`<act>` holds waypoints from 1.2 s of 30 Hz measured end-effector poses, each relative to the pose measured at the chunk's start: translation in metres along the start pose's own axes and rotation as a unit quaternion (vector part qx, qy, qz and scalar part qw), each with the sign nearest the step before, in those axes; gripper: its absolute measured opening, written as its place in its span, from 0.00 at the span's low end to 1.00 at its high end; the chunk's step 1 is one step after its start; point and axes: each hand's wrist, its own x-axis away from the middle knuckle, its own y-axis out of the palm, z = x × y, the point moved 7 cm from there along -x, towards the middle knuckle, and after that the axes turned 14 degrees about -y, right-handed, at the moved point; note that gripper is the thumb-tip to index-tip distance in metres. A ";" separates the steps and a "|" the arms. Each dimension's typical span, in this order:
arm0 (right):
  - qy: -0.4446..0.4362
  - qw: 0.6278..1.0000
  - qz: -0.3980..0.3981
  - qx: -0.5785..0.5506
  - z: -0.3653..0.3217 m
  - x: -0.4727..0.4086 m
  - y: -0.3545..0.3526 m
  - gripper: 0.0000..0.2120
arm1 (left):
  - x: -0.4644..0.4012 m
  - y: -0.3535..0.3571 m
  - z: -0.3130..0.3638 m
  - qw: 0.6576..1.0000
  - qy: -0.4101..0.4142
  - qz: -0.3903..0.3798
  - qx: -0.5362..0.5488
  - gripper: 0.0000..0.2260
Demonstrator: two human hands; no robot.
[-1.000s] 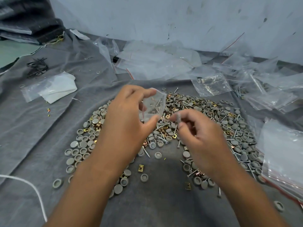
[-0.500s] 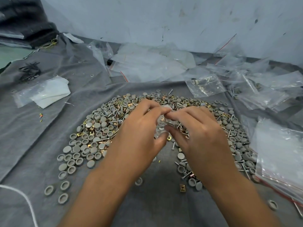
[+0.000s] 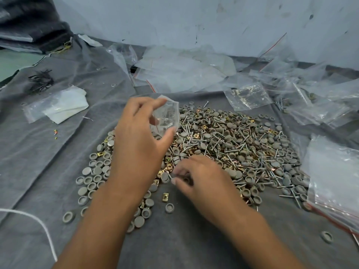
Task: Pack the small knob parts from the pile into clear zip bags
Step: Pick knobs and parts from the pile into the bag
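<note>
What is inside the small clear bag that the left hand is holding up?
Through the small clear bag, gripped by the left hand, at least one silver screw and some glinting metal show. The fingers cover its left side, so a full count is not possible.

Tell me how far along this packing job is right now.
Early to middling. Done: filled bags lie beyond the pile. In hand: the left hand holds a small clear bag with a few parts inside, while the right hand pinches a screw. Left: a big pile of parts, still unpacked.
</note>
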 end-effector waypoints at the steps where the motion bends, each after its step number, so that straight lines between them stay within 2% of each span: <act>1: -0.011 1.000 0.000 0.029 -0.005 -0.002 0.003 0.08 | 0.000 0.001 0.001 1.000 0.002 -0.005 0.000 0.25; 7: -0.011 0.995 -0.003 0.098 -0.013 -0.006 0.008 0.09 | -0.003 -0.002 -0.004 1.000 0.004 -0.002 0.005 0.25; 9: -0.009 0.996 0.004 0.093 -0.011 -0.003 0.001 0.05 | -0.004 -0.004 -0.007 1.000 -0.001 0.003 0.004 0.25; 11: -0.013 0.992 0.042 0.115 -0.007 -0.003 -0.012 0.02 | -0.005 -0.007 -0.009 1.000 -0.003 0.017 -0.014 0.24; 13: -0.005 0.995 0.058 0.080 0.003 -0.009 -0.016 0.01 | -0.004 -0.008 -0.010 0.997 -0.009 0.038 -0.061 0.22; 15: -0.005 0.997 0.058 0.043 0.009 -0.019 -0.012 0.06 | -0.004 -0.007 -0.009 0.995 -0.012 0.042 -0.088 0.21; 17: -0.007 0.999 0.045 0.028 0.008 -0.029 -0.003 0.11 | -0.004 -0.004 -0.008 0.995 -0.007 0.031 -0.090 0.22; 20: 0.006 0.998 0.026 0.060 0.003 -0.036 0.009 0.12 | -0.003 0.002 -0.008 0.997 0.009 0.007 -0.078 0.24; 25: 0.003 0.985 0.060 0.160 -0.007 -0.036 0.005 0.06 | -0.003 0.008 -0.010 0.999 0.024 -0.030 -0.015 0.26; 28: 0.018 0.994 0.069 0.083 0.004 -0.033 0.007 0.08 | -0.002 0.009 -0.010 0.999 0.024 -0.041 0.004 0.26; 31: 0.051 0.983 0.154 -0.081 0.018 -0.029 -0.011 0.06 | -0.002 0.010 -0.009 0.998 0.026 -0.050 0.018 0.26; 34: 0.046 0.922 0.275 -0.268 0.020 -0.024 -0.041 0.05 | -0.002 0.010 -0.010 0.998 0.026 -0.055 0.017 0.26; 36: 0.007 0.885 0.329 -0.329 0.013 -0.021 -0.060 0.05 | -0.001 0.012 -0.008 0.998 0.031 -0.055 0.019 0.25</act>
